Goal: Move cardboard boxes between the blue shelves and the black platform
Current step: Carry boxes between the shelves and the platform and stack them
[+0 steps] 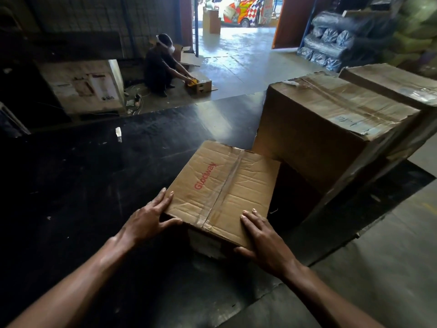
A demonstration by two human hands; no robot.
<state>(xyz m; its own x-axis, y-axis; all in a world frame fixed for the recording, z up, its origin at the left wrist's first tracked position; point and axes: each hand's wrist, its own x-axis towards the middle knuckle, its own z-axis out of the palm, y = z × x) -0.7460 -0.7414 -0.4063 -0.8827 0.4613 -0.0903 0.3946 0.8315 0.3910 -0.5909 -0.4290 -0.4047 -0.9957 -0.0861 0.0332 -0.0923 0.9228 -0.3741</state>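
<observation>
A small taped cardboard box point(224, 185) with red lettering sits on the black platform point(82, 185). My left hand point(149, 218) lies on its near left corner, fingers spread along the top edge and thumb against the near side. On the near right corner rests my right hand point(262, 240), fingers flat on the top and thumb down the near face. A large taped cardboard box point(331, 129) stands just right of the small one, with another large box point(392, 84) behind it.
A person point(160, 67) crouches beyond the platform over a low cardboard box point(201, 85). A white appliance carton point(89, 88) stands at the back left. Wrapped dark bundles point(335, 41) fill blue shelving at the back right. Grey concrete floor point(390, 268) lies right of the platform.
</observation>
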